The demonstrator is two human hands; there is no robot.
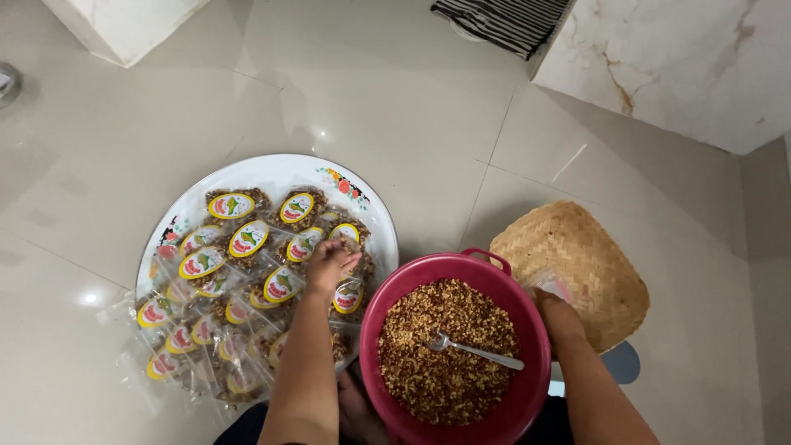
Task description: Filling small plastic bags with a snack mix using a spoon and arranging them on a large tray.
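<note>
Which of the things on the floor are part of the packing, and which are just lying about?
In use:
- left hand on the filled packets
- white tray holding them
- pink basin of crumbly snack mix
- fork in the mix
- right hand holding an empty clear bag
- woven basket

Lying about:
- striped cloth
- marble block

Home floor, glossy tiles (395, 107), marble wall (676, 58)
</note>
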